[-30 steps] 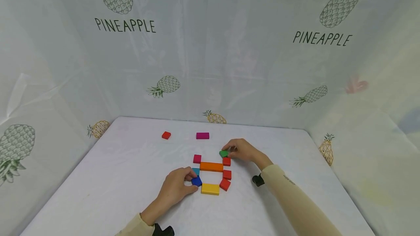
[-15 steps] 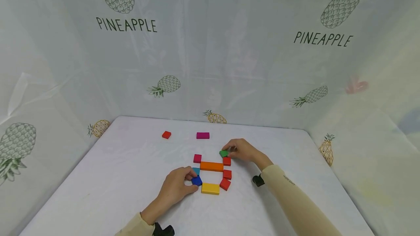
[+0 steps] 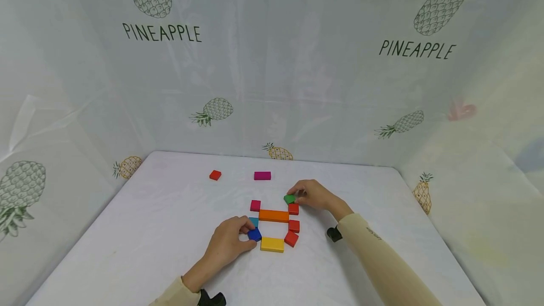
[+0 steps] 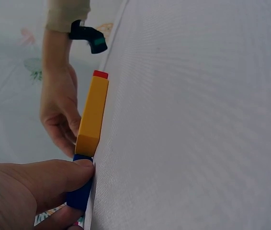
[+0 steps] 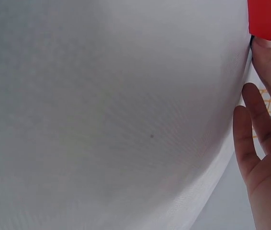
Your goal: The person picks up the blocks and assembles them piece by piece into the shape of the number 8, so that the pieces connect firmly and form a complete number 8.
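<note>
Small coloured blocks form a rough outline on the white table. My left hand (image 3: 231,240) pinches the blue block (image 3: 254,234) at the lower left, between thumb and finger; the left wrist view shows the thumb on that block, against the yellow block (image 4: 93,115). A light-blue block (image 3: 253,222) lies just behind it. At the upper right, my right hand (image 3: 313,194) pinches a green block (image 3: 289,199), which sits beside a red block (image 3: 293,209). An orange bar (image 3: 274,216) crosses the middle. The green block is hidden in the right wrist view, where a red block (image 5: 261,18) shows near the thumb.
A magenta block (image 3: 262,175) and a loose red block (image 3: 215,175) lie farther back. A pink block (image 3: 255,206) marks the outline's upper left. Two more red blocks line its right side. A pineapple-print sheet (image 3: 280,84) rises behind the table.
</note>
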A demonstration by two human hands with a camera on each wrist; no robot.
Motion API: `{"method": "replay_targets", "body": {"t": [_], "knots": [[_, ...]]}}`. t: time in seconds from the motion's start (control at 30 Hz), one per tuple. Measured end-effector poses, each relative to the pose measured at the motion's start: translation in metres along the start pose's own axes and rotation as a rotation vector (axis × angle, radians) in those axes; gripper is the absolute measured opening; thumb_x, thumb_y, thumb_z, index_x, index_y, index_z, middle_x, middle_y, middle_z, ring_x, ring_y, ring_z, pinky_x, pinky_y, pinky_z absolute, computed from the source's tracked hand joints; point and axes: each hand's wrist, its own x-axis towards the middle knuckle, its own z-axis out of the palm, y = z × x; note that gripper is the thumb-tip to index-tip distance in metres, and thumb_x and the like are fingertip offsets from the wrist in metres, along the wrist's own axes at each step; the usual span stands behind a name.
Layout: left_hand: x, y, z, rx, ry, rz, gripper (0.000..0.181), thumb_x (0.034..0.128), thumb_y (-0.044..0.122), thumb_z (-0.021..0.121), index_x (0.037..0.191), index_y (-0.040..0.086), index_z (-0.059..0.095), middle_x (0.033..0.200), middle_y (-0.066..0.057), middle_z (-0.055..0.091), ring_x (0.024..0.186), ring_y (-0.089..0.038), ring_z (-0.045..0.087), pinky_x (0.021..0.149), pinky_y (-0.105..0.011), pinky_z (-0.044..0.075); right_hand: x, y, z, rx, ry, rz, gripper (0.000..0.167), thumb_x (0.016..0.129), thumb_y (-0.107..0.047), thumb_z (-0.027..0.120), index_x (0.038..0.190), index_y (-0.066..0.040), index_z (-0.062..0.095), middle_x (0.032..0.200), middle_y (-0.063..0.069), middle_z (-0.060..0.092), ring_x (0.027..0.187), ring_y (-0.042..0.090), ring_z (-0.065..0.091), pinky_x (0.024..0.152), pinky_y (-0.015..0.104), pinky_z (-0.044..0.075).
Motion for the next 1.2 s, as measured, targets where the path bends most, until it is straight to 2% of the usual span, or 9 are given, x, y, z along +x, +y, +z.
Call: {"method": "replay_targets", "body": {"t": [0.2,0.7,0.97,1.2], "knots": [[0.000,0.001,0.000,0.006,0.002,0.006,0.030,0.0803,0.024,0.094,0.101,0.021,0.073,0.089,0.008,0.065,0.085,-0.012,0.056,0.076,-0.031,0.049,-0.001,0.002,0.000,-0.003,-0.004,-0.008,0.029,0.098,-0.008,0.077,0.125,-0.018,0.078,0.121,-0.002,0.073,0.111,0.019,0.063,0.101,0.041,0.057],[0.000,-0.001,0.001,0.006,-0.009,0.008,0.033,0.0791,0.024,0.095,0.103,0.022,0.073,0.091,0.009,0.065,0.087,-0.012,0.057,0.078,-0.031,0.050,-0.003,0.001,0.001,0.010,0.002,0.007,0.029,0.097,-0.007,0.077,0.125,-0.016,0.078,0.120,-0.003,0.073,0.111,0.019,0.062,0.102,0.043,0.056],[0.001,0.000,-0.011,0.028,-0.011,0.005,0.034,0.0793,0.022,0.095,0.106,0.024,0.074,0.095,0.009,0.066,0.089,-0.013,0.057,0.078,-0.031,0.052,-0.002,0.002,0.001,0.008,0.004,0.005,0.029,0.098,-0.009,0.076,0.126,-0.019,0.078,0.121,-0.004,0.073,0.117,0.021,0.063,0.107,0.047,0.053],[0.008,-0.006,-0.030,0.060,0.005,-0.048,0.039,0.0795,0.023,0.095,0.113,0.023,0.075,0.103,0.005,0.069,0.095,-0.015,0.061,0.084,-0.037,0.055,0.000,0.002,0.001,-0.004,-0.001,0.000,0.030,0.098,-0.008,0.076,0.126,-0.019,0.078,0.122,-0.004,0.072,0.117,0.020,0.062,0.108,0.046,0.053]]}}
